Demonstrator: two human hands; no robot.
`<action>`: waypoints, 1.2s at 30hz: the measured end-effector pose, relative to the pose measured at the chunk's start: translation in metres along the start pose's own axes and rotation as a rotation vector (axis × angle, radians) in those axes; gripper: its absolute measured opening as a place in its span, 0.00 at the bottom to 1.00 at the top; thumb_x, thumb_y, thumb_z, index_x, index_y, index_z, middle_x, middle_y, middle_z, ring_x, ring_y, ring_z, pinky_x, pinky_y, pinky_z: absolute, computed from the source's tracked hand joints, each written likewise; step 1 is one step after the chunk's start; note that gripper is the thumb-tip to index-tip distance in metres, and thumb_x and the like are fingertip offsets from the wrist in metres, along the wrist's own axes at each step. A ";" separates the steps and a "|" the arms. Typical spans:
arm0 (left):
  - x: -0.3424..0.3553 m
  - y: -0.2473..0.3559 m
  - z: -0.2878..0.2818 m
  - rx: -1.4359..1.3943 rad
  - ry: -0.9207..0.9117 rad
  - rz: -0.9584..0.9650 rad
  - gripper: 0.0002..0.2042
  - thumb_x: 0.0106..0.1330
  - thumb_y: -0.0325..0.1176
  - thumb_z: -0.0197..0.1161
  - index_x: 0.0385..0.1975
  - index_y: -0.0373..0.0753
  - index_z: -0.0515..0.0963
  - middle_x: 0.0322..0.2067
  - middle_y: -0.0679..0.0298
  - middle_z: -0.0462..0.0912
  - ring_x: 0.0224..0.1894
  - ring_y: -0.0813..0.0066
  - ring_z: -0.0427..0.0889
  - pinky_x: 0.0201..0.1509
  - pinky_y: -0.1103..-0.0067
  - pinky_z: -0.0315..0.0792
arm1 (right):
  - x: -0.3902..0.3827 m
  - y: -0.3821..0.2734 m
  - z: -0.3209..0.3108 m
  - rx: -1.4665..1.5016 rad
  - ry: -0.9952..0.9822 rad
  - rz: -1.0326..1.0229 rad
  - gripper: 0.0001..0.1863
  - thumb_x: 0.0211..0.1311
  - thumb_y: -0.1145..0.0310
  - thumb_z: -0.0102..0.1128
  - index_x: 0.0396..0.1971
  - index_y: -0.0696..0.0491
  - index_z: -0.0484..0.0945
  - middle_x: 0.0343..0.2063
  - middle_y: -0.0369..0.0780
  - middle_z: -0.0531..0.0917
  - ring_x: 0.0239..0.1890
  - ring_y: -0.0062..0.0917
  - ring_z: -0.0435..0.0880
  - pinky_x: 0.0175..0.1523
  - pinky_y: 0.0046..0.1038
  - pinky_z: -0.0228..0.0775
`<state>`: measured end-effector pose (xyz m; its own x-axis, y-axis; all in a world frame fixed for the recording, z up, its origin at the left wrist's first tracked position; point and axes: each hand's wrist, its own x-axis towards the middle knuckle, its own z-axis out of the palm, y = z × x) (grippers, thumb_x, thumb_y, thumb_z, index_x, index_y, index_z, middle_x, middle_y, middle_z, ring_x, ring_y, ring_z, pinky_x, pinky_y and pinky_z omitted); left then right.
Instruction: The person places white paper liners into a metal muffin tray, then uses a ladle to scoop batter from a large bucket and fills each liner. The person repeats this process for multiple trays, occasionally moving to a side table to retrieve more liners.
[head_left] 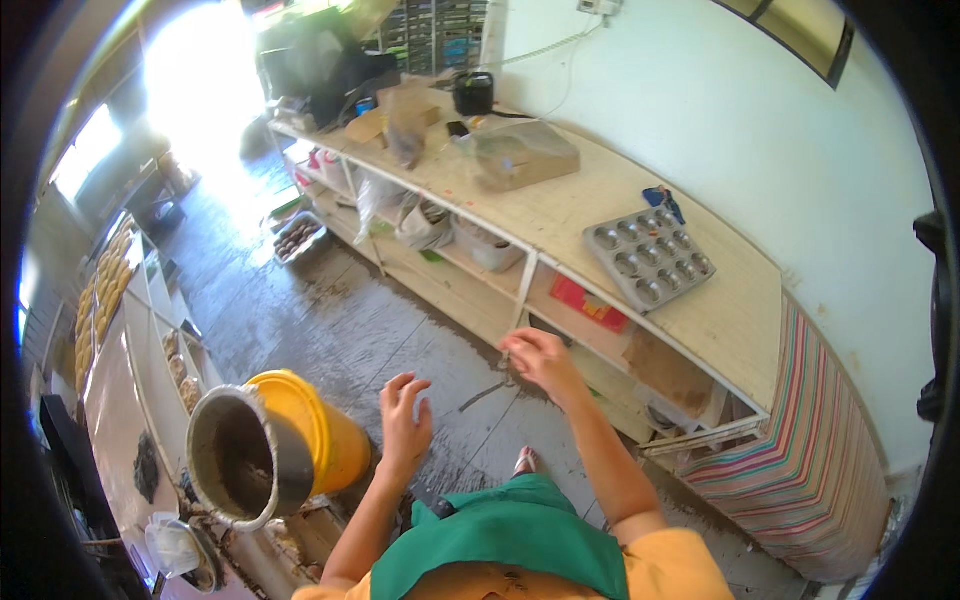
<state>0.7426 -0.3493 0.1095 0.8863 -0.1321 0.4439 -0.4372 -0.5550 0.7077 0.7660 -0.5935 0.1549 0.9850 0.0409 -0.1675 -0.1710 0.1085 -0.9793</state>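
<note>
My left hand (405,425) is raised at the middle of the view, with its fingers apart and nothing in them. It is nearest to a yellow bucket (340,440) with a lid and a deep grey metal bowl (290,465), coated with dark residue inside, that stands in front of the bucket. My right hand (545,362) is closed in a pinch near the front edge of the long bench (740,340). A small pale thing hangs below its fingertips, too small to name. Beyond it, a muffin tin (650,260) with several cups lies on the bench top.
A cardboard box in clear plastic (530,155) and a black container (473,93) stand farther along the bench. Its shelves hold bags, a plastic tub (488,248) and a red packet (588,303). A striped cloth (800,440) covers the near end. Left stand trays of bread rolls (105,290).
</note>
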 end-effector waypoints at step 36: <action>0.602 -0.239 0.426 -0.756 -0.378 -0.032 0.15 0.61 0.29 0.59 0.48 0.34 0.76 0.48 0.60 0.77 0.46 0.70 0.77 0.49 0.75 0.72 | 0.423 -0.049 -0.196 -0.438 0.390 0.002 0.11 0.63 0.69 0.57 0.43 0.55 0.75 0.23 0.35 0.75 0.24 0.15 0.71 0.30 0.21 0.66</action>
<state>1.4457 -0.6456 -0.0269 0.8325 -0.4663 0.2992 -0.2765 0.1183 0.9537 1.1955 -0.7764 0.1092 0.9340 -0.3373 -0.1179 -0.2300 -0.3149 -0.9208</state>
